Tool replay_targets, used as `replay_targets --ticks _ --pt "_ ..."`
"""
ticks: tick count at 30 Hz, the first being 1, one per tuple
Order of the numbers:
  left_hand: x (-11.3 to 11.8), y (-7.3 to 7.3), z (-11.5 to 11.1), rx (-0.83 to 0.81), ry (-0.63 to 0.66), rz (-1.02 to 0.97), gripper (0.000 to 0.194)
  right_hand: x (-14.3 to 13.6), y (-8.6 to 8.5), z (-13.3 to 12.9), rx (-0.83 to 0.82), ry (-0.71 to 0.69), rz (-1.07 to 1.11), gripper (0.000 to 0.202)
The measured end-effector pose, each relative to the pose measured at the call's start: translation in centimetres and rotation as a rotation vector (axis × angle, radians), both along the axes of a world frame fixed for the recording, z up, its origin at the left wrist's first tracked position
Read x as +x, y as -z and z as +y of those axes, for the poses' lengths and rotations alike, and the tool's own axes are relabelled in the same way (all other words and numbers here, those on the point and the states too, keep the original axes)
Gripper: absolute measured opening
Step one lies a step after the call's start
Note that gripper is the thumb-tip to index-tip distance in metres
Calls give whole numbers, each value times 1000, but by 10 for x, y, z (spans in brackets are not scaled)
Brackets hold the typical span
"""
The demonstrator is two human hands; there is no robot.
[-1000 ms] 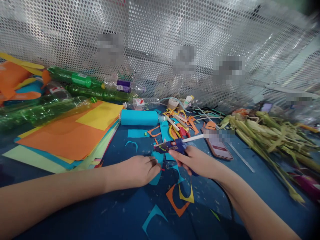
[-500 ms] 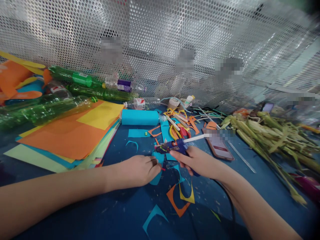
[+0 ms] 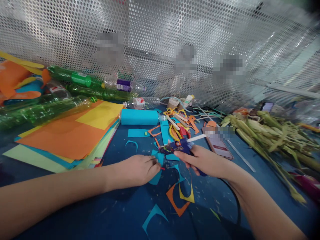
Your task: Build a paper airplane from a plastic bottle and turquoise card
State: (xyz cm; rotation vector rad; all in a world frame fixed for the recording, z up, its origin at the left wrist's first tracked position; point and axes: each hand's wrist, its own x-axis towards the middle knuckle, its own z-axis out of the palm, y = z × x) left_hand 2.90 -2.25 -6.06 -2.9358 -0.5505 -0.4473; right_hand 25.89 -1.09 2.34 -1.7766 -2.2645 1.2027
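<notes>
Centre of the frame: the right hand [image 3: 205, 161] is wrapped around a small blue hot-glue gun [image 3: 178, 146], white glue stick poking out the back toward the upper right, nozzle aimed left and down. Just left of it, the left hand [image 3: 136, 170] lies flat on the blue tabletop [image 3: 120, 213], its fingers [image 3: 152, 163] pressed together and pinning a curved turquoise paper cut-out [image 3: 156, 166] in place.

Here's the worry: that nozzle sits very near the left fingertips. A small slip of the right hand, or a bead of glue running past the paper edge, looks likely to land on skin. The black cord [image 3: 233, 200] trails down toward the lower right along the forearm; a snag there could jerk the gun sideways.

Loose orange and yellow paper offcuts [image 3: 181, 200] lie just below the hands, and stray glue could catch them. Upper right of the gun, a smartphone with a red screen [image 3: 220, 145] lies face up on the tabletop, within reach of a drip. Whether glue is flowing now, I cannot tell.
</notes>
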Motion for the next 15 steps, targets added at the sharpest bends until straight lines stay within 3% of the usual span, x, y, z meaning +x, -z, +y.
replay_targets --ticks 15 --pt "0 -6 -1 54 9 36 22 8 -17 -6 -9 28 -160 52"
